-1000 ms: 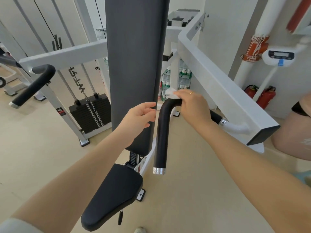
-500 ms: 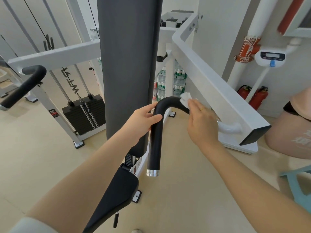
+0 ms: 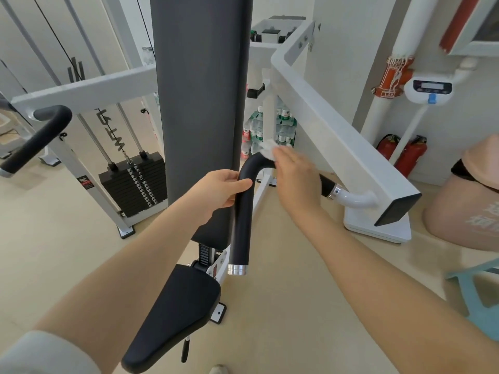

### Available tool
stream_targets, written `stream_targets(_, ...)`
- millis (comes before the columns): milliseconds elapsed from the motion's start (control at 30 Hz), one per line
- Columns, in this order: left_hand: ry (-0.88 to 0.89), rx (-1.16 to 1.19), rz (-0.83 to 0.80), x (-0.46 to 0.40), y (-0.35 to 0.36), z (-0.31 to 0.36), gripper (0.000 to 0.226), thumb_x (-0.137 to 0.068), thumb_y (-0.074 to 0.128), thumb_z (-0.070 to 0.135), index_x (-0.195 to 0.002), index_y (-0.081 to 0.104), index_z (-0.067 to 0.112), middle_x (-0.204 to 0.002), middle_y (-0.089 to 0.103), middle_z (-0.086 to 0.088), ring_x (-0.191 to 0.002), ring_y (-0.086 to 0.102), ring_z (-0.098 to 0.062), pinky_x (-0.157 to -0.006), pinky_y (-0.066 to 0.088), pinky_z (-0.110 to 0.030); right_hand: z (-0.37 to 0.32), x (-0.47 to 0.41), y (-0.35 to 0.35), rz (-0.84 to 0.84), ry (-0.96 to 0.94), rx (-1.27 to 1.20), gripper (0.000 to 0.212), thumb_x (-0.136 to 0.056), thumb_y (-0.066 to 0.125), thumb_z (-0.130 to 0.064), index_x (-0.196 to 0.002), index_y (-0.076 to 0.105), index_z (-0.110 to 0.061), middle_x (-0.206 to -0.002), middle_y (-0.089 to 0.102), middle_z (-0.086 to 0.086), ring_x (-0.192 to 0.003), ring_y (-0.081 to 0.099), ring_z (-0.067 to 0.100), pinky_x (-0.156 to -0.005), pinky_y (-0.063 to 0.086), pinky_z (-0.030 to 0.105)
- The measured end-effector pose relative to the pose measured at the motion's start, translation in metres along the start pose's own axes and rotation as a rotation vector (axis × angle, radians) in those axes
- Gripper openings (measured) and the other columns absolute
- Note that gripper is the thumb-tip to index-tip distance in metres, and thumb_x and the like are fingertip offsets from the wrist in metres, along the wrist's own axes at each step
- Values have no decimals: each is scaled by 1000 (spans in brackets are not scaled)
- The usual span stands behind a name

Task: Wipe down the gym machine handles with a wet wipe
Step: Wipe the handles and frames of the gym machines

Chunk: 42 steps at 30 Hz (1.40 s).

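Behind the machine, in the upper centre of the frame, stacked shrink-wrapped packs of water bottles (image 3: 280, 125) stand on the floor, their green and red caps and labels showing through the plastic. In front of them the black curved handle (image 3: 243, 211) of the gym machine bends over at its top and runs straight down to a silver end cap near the frame's centre; its other end runs right to a silver collar and a white tube joined to the white frame arm (image 3: 337, 136). The left hand (image 3: 218, 190) has its grip clenched around the handle's vertical part just below the bend, thumb across the front. The right hand (image 3: 294, 176) covers the handle's upper sloping part, its grip pressing the white wet wipe (image 3: 267, 148) against the bend; the crumpled wipe pokes out above the fingertips. Left of the handle stands the tall dark back pad (image 3: 199, 103), with the black seat (image 3: 175, 314) below it at the bottom centre.
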<state>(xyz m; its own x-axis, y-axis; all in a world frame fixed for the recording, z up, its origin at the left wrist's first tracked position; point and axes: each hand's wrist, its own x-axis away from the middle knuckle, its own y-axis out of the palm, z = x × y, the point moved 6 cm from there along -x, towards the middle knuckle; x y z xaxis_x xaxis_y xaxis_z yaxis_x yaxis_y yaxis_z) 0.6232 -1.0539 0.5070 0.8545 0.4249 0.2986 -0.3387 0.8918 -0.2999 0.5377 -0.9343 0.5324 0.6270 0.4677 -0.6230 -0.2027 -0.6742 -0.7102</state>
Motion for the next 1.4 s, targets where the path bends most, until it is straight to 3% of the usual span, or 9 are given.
stream_targets(300,53,89,62,2,3,-9,19,-87,62,16,-105,55,17,-91,68,-5,-87,66,-18,-79,55,-30,-22,41,5,-25,-356,-222,31,-85,49,-2,-110,66,-3,-111,68,11,-106,63,25,-94,47,33)
stream_targets(400,68,110,48,3,3,-7,32,-88,61,18,-118,51,21,-99,69,-3,-88,68,-17,-78,56,-30,11,56,10,-51,245,-515,30,-94,44,-2,-117,63,-6,-117,65,9,-105,59,16,-90,47,23)
stream_targets(500,71,90,53,4,2,-2,32,-88,61,16,-118,53,25,-96,69,1,-87,68,-14,-71,55,-27,22,59,49,-118,1081,-1326,30,-96,43,-3,-123,55,-1,-128,56,13,-111,55,19,-94,47,25)
stream_targets(600,59,98,22,6,-1,-3,34,-89,59,13,-120,55,27,-94,70,6,-84,68,-9,-66,55,-22,7,38,55,1,1196,-1775,22,-96,43,-2,-115,53,3,-118,58,17,-108,58,24,-93,49,30)
stream_targets(767,47,101,20,7,-4,-4,41,-89,59,12,-127,54,27,-89,71,4,-84,67,-9,-75,53,-25,-25,72,53,-498,847,-1371,24,-99,38,-9,-103,62,-5,-95,65,8,-97,65,24,-92,52,34)
stream_targets(933,67,13,48,7,-5,-3,43,-89,60,17,-130,52,28,-93,70,2,-91,64,-10,-82,51,-28,-8,37,50,-224,975,-1500,24,-95,43,-2,-108,62,-1,-108,64,18,-107,61,29,-97,49,36)
stream_targets(1100,92,11,53,8,-4,-2,42,-89,59,15,-129,53,26,-70,66,11,-80,64,-6,-78,51,-25,-18,88,47,-643,710,-1245,21,-95,48,-12,-102,67,-11,-107,69,12,-104,65,22,-94,51,35)
stream_targets(1267,84,31,63,10,-5,0,43,-88,60,12,-129,53,23,-62,63,11,-76,65,-5,-73,52,-22,9,54,38,-281,924,-1513,23,-94,44,2,-97,64,-9,-106,66,9,-104,61,22,-88,53,27)
stream_targets(1400,99,13,81,13,-4,1,43,-89,59,13,-130,52,24,-72,67,8,-77,65,-5,-74,52,-22,-11,79,41,-592,790,-1244,18,-92,48,1,-99,65,1,-105,68,19,-104,64,29,-96,49,38)
